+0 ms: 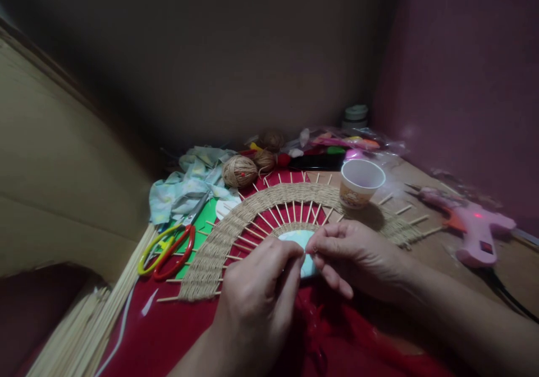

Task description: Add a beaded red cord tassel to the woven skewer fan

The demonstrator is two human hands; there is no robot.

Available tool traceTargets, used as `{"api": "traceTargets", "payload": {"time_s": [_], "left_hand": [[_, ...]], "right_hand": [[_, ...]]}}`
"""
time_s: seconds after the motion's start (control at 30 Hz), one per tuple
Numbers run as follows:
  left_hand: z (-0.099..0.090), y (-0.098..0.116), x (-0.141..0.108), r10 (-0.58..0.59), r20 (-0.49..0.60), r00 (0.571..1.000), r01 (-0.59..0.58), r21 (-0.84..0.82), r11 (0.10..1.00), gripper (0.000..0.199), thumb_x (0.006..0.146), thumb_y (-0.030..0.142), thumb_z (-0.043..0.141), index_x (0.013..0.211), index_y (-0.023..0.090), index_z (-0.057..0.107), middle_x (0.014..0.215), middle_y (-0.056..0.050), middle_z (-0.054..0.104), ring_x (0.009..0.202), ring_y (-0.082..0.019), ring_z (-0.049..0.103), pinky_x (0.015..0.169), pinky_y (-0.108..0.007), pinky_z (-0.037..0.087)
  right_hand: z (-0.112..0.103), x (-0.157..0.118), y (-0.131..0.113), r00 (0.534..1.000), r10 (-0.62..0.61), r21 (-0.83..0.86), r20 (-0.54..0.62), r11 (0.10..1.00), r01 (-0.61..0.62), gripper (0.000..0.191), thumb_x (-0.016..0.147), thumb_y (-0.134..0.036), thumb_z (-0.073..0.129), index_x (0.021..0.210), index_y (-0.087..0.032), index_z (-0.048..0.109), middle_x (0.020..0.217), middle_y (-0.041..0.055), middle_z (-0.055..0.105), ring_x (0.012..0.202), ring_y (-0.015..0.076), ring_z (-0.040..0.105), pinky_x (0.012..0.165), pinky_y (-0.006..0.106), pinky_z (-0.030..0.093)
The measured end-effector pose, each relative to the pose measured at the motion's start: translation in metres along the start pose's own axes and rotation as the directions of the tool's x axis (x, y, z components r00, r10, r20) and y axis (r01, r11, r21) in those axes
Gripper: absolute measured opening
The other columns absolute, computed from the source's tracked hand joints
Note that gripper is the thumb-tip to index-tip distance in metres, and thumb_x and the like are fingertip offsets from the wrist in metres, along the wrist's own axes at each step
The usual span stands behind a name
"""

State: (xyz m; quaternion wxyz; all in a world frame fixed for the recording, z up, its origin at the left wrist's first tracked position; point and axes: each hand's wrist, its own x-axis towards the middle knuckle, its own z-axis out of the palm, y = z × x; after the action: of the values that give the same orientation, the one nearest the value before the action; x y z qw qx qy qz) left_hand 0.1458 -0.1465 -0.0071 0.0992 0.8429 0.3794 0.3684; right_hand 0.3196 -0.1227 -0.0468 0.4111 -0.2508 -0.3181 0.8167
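Note:
A fan-shaped piece (210, 253) of woven twine on thin sticks lies on red cloth, with a light blue patterned fabric piece (295, 235) at its base. Over that fabric, my left hand (261, 287) is closed, thumb and forefinger pinched on something too small to make out. My right hand (353, 251) meets it fingertip to fingertip, thumb and forefinger also pinched on something tiny; its other fingers are loosely extended. A paper cup (357, 194) stands on the fan's right part.
Scissors (174, 253) with yellow and red handles and crumpled fabric (181, 194) lie left. Twine balls (239, 171) sit behind. A pink glue gun (480, 225) with a lit red light is at right; sticks (80, 332) lie lower left.

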Motion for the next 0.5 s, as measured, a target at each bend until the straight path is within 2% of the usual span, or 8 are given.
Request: {"api": "traceTargets", "payload": {"time_s": [0.2, 0.4, 0.5], "left_hand": [[0.0016, -0.0011, -0.0014, 0.039, -0.004, 0.999, -0.039, -0.004, 0.999, 0.011, 0.084, 0.005, 0.055, 0.084, 0.013, 0.061, 0.071, -0.002, 0.062, 0.061, -0.009, 0.058, 0.059, -0.019, 0.046], [0.0044, -0.0025, 0.0008, 0.108, -0.070, 0.992, -0.111, -0.039, 0.993, 0.011, 0.084, 0.003, 0.055, 0.083, 0.012, 0.062, 0.069, -0.002, 0.061, 0.060, -0.008, 0.056, 0.056, -0.018, 0.045], [0.0043, -0.0028, 0.0018, 0.104, -0.052, 0.993, -0.106, -0.035, 0.994, 0.011, 0.084, 0.003, 0.055, 0.082, 0.011, 0.063, 0.068, -0.002, 0.061, 0.060, -0.009, 0.056, 0.057, -0.019, 0.045]], "right_hand": [[0.0010, -0.0002, -0.0008, 1.000, 0.020, -0.020, -0.011, 1.000, -0.020, 0.018, 0.074, -0.024, 0.073, 0.072, -0.008, 0.065, 0.058, 0.0014, 0.063, 0.036, 0.0074, 0.056, 0.029, 0.013, 0.042], [0.0026, 0.0001, -0.0014, 0.999, 0.033, -0.023, -0.012, 0.999, -0.033, 0.020, 0.073, -0.025, 0.074, 0.069, -0.007, 0.065, 0.056, 0.0016, 0.063, 0.035, 0.0075, 0.055, 0.028, 0.013, 0.042], [0.0029, -0.0002, -0.0017, 0.999, 0.029, -0.022, -0.018, 0.999, -0.030, 0.020, 0.072, -0.025, 0.074, 0.071, -0.007, 0.066, 0.058, 0.0018, 0.063, 0.036, 0.0075, 0.056, 0.029, 0.012, 0.042]]}}
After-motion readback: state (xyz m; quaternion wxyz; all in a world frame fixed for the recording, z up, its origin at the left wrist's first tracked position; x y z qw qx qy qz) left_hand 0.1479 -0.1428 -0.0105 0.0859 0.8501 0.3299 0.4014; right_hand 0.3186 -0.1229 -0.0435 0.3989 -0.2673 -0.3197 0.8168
